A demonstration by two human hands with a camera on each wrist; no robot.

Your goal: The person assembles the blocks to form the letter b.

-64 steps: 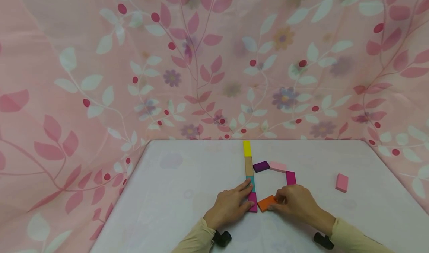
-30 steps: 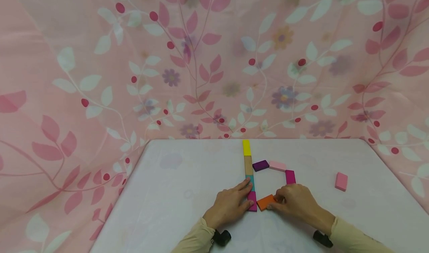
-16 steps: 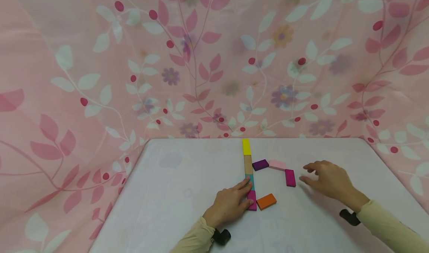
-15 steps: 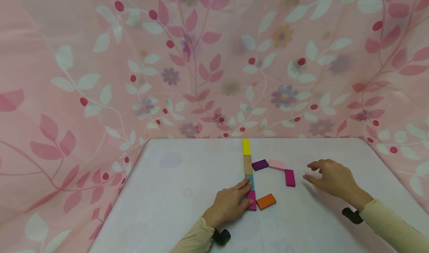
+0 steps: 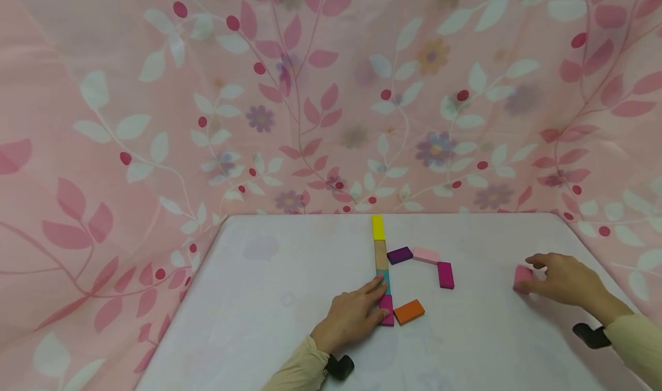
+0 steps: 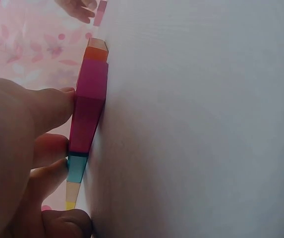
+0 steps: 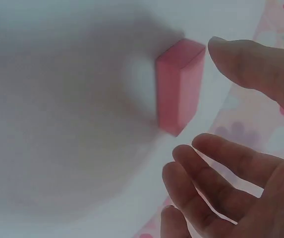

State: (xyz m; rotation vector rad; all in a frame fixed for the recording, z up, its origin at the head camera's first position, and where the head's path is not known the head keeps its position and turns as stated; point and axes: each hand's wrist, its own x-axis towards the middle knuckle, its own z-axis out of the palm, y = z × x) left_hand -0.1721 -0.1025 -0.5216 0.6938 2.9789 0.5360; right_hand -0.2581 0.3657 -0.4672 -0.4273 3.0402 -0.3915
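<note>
In the head view my left hand [image 5: 351, 316] rests with extended fingers on a magenta block [image 5: 385, 302] and a teal block [image 5: 385, 276]. These lie end to end with a tan block [image 5: 380, 255] and a yellow block [image 5: 378, 227] in a straight column. On the right, my right hand [image 5: 569, 282] is over a lone pink block [image 5: 520, 273]. The right wrist view has this pink block [image 7: 171, 91] flat on the table between spread thumb and fingers [image 7: 231, 158], with gaps on both sides.
Right of the column, a dark purple block [image 5: 400, 256], a pale pink block [image 5: 426, 255] and a second magenta block [image 5: 446, 275] form a bend. An orange block [image 5: 409, 311] slants from the column's lower end. A floral curtain [image 5: 331, 92] hangs behind the white table [image 5: 258, 287].
My right hand has let go of the orange block and moved right to the lone pink block. The left hand has stayed on the column.
</note>
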